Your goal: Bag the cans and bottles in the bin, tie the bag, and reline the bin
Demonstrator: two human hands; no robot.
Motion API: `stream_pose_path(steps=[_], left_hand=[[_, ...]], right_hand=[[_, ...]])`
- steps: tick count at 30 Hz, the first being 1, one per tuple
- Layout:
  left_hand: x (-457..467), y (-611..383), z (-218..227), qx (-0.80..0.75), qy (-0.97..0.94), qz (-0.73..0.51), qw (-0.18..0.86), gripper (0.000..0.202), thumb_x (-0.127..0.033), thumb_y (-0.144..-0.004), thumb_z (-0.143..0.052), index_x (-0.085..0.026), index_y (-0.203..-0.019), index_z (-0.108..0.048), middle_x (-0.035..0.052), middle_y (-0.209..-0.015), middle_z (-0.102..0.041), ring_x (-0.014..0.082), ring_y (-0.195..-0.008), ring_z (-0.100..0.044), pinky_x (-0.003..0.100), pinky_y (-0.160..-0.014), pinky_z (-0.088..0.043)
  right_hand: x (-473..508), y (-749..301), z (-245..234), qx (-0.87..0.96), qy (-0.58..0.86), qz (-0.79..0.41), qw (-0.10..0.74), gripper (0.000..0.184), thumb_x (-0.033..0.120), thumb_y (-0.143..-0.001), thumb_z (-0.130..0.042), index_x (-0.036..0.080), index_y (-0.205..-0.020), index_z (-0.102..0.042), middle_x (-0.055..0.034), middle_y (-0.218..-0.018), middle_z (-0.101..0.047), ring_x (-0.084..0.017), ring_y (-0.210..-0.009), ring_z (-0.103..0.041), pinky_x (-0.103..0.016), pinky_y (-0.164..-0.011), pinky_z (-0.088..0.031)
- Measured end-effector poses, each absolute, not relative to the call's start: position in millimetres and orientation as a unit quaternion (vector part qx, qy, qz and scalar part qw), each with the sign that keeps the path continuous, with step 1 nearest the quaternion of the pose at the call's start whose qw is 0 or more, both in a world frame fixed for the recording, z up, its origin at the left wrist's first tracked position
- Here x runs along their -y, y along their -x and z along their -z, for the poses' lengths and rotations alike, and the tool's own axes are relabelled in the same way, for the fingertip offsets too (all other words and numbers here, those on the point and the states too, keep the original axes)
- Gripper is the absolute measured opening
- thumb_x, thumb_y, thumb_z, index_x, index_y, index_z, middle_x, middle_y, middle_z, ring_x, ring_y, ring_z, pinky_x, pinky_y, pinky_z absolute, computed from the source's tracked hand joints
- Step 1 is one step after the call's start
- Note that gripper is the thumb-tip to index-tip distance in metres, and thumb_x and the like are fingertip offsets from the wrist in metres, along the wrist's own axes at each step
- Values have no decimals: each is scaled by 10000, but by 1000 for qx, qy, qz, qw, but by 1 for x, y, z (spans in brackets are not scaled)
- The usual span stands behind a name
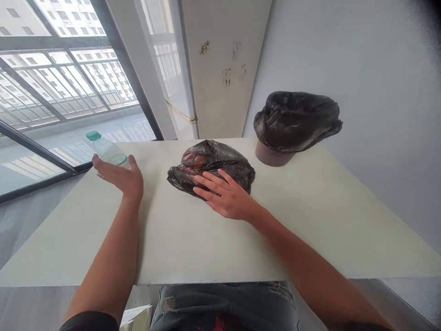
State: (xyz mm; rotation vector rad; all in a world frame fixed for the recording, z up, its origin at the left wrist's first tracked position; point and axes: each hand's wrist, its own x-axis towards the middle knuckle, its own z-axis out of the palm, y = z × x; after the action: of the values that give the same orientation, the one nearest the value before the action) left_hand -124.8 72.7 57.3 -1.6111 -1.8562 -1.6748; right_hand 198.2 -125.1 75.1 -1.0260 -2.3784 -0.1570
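My left hand is at the left of the table, with thumb and fingers spread around the lower part of a clear plastic bottle with a green cap. The bottle's base is partly hidden behind this hand, so firm contact cannot be made out. My right hand has its fingers stretched out over the near side of a crumpled black plastic bag. Something reddish shows through the thin plastic at the bag's left; what it is stays hidden.
On the white table, behind and right of the bag, stands a brownish bin lined with a black bag folded over its rim. A grey wall rises on the right. Glass balcony doors are at the left, and a pale cabinet is behind.
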Motion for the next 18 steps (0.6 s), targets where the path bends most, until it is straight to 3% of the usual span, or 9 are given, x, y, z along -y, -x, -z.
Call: stream_pose_path(steps=[2,4,6,8,10,11,13,16,18], left_hand=[[-57,105,-73,579,581,563,104,587,-316,-967,-632,-113,-1481,-431,217,-1548,-455,370,-1520,-353,591,-1271,-215],[-39,81,-85,502,676,537,56,305,-317,-1021,-514,-168,-1271,-604,158,-1331,-618,322,-1378,-514,534,-1219,-332],[-21,55,-92,393,790,470,-28,294,-354,-1047,-438,-202,-1185,-648,123,-1233,-682,292,-1261,-603,497,-1151,-428],[-5,32,-92,273,886,363,-91,331,-405,-1020,-485,-243,-1243,-668,106,-1415,-642,300,-1361,-553,502,-1195,-405],[6,15,-87,207,929,286,-115,409,-449,-988,-553,-263,-1342,-642,99,-1566,-548,321,-1454,-480,531,-1243,-353],[9,8,-84,193,940,259,-115,430,-460,-972,-588,-263,-1350,-643,99,-1612,-505,331,-1477,-455,543,-1253,-340],[12,0,-75,190,949,231,-102,342,-414,-963,-612,-248,-1251,-691,104,-1628,-488,338,-1472,-462,555,-1249,-347],[10,-4,-65,199,948,230,-90,208,-256,-995,-519,-226,-1058,-715,102,-1520,-603,312,-1387,-555,542,-1217,-392],[10,-4,-62,226,935,250,-106,257,-210,-1017,-449,-223,-1117,-686,100,-1413,-683,286,-1293,-632,496,-1141,-466]], right_hand=[[125,-198,-76,880,383,33,278,609,207,-1048,-489,363,-1630,-396,1,-1713,-367,-252,-1612,-311,-585,-1327,-191],[125,-198,-77,880,378,23,287,530,218,-1059,-477,319,-1579,-485,-36,-1677,-439,-275,-1561,-401,-575,-1289,-261],[125,-197,-77,885,376,22,273,380,248,-1073,-464,254,-1395,-667,-92,-1502,-633,-289,-1367,-594,-514,-1145,-423],[123,-198,-73,891,391,27,230,353,300,-1087,-444,204,-1060,-784,-109,-1124,-784,-259,-1026,-707,-430,-895,-498],[121,-199,-67,886,422,33,188,438,333,-1092,-437,184,-843,-765,-84,-835,-753,-212,-778,-665,-378,-717,-443],[120,-200,-64,880,440,35,173,449,335,-1090,-439,176,-815,-756,-75,-784,-732,-196,-728,-639,-365,-672,-408],[118,-202,-58,865,476,37,156,428,322,-1081,-452,167,-818,-752,-68,-777,-720,-178,-703,-611,-353,-621,-355],[114,-206,-53,839,522,39,146,365,297,-1059,-485,168,-831,-740,-72,-823,-714,-197,-787,-614,-352,-619,-355],[112,-209,-52,827,538,37,156,297,267,-1043,-504,170,-893,-741,-92,-923,-720,-225,-900,-615,-355,-692,-420]])
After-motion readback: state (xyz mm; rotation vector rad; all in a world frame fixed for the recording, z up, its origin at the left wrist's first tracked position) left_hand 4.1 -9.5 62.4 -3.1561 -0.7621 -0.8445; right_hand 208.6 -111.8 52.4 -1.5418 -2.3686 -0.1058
